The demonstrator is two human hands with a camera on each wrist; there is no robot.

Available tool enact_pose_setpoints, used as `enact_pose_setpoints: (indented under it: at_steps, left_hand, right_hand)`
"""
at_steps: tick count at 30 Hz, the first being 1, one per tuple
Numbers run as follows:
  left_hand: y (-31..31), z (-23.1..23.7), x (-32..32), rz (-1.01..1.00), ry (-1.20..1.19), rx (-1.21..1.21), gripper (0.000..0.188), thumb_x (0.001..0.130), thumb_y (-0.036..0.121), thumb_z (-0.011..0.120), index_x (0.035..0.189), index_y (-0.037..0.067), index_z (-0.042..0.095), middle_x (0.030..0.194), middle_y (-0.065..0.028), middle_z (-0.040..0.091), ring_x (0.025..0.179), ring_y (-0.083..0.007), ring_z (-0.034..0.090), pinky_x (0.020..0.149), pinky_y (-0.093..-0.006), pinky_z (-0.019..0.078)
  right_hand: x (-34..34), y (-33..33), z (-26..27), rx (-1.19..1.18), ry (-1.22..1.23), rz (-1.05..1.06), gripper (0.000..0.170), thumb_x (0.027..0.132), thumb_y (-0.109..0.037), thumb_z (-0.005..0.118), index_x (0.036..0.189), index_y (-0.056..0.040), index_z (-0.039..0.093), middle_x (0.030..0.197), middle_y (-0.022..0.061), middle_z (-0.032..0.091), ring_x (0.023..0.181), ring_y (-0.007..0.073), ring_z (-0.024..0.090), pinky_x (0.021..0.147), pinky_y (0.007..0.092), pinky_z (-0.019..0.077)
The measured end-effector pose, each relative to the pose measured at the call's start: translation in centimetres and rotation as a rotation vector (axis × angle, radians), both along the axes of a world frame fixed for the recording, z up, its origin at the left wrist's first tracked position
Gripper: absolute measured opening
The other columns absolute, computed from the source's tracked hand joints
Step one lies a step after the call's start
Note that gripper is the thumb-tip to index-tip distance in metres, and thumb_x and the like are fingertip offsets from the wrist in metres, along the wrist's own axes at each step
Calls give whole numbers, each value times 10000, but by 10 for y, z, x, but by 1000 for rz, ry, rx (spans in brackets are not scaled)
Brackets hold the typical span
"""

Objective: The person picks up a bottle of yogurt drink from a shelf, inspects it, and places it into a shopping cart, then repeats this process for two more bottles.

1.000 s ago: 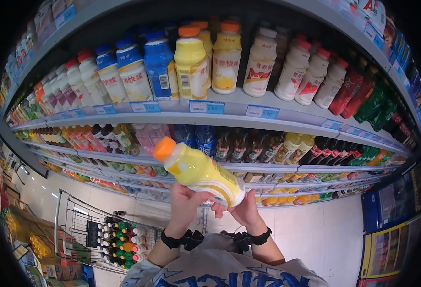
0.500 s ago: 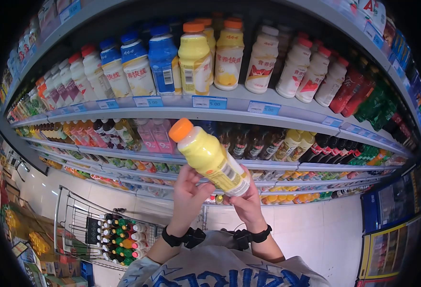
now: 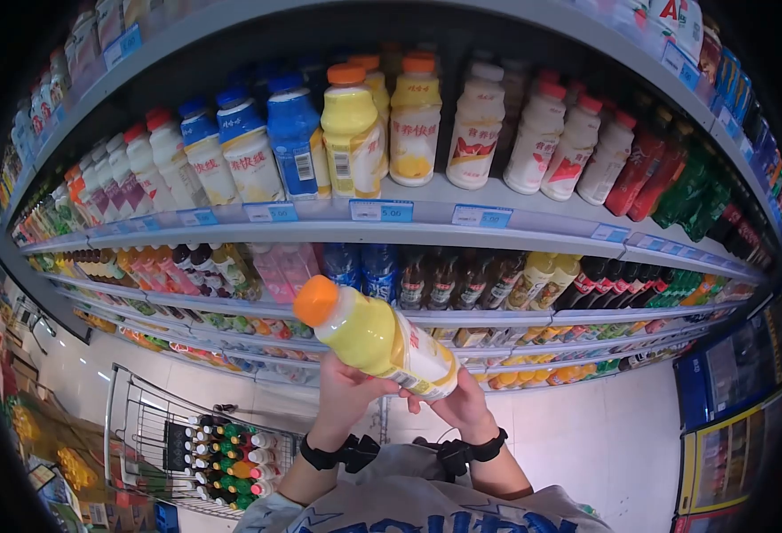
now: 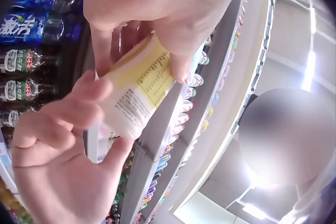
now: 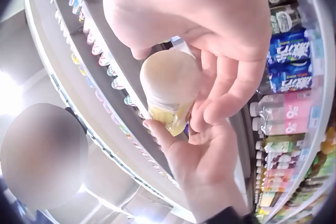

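Note:
In the head view a yellow-and-white drink bottle with an orange cap is held tilted in front of the shelves, cap toward the upper left. My left hand grips its middle, thumb on the near side; the left wrist view shows the fingers wrapped round the label and small print. At the base, my right hand holds the bottle between thumb and fingers. The right wrist view looks onto the pale bottom of the bottle, with the right hand curled beside it.
Matching yellow bottles stand on the shelf above, beside blue-capped and white ones, over blue price tags. Lower shelves carry soda and juice bottles. A wire shopping cart loaded with several bottles stands at the lower left.
Between my hands the bottle has turned about its length: the barcode side faced up half a second ago, now red lettering shows. It also sits lower than half a second ago.

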State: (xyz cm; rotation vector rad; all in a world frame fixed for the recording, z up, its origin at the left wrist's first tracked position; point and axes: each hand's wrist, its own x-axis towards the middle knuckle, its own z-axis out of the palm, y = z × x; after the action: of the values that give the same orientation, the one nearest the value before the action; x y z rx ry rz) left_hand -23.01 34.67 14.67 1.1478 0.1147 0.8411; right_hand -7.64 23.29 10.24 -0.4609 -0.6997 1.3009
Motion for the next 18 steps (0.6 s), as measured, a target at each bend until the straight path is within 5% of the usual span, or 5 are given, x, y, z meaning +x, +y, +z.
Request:
enact_pose_setpoints:
  at_steps: [7, 9, 10, 13, 18]
  left_hand:
    - [1, -8, 11, 169, -1, -2, 532, 929, 157, 596, 1383, 16, 357, 1344, -110, 495, 1217, -222, 522, 1031, -364, 415]
    - [-2, -11, 13, 173, 0, -208, 514, 937, 174, 580, 1376, 14, 366, 1341, -109, 498, 1214, -216, 524, 1021, -364, 421]
    - [-1, -12, 13, 176, -3, -402, 498, 945, 191, 564, 1369, 11, 374, 1337, -108, 501, 1212, -210, 526, 1012, -363, 427]
    - [2, -27, 8, 207, -16, -314, 567, 921, 367, 576, 1324, -4, 428, 1241, -137, 575, 1185, -240, 553, 1006, -381, 439]
    - [6, -18, -1, 130, -26, -114, 593, 904, 289, 651, 1358, 6, 395, 1313, -97, 515, 1212, -192, 518, 1012, -356, 422]
  right_hand:
    - [-5, -2, 4, 40, -24, -133, 762, 818, -224, 763, 1416, -30, 331, 1278, 149, 536, 1108, 220, 584, 846, 353, 525]
    - [-9, 0, 1, 21, -310, -283, 851, 710, -31, 834, 1391, -49, 323, 1299, 131, 510, 1156, 189, 547, 947, 331, 475]
    - [-11, 0, 1, 19, -308, -280, 851, 710, -31, 834, 1391, -49, 323, 1299, 131, 510, 1156, 189, 547, 947, 331, 475]
    - [-18, 3, -1, 20, -689, -354, 866, 695, -53, 862, 1379, -50, 331, 1323, 118, 489, 1219, 184, 505, 1008, 326, 428]
    - [-27, 6, -6, -65, -763, -408, 842, 708, -109, 853, 1391, -23, 368, 1325, 139, 517, 1228, 206, 515, 1013, 345, 428]
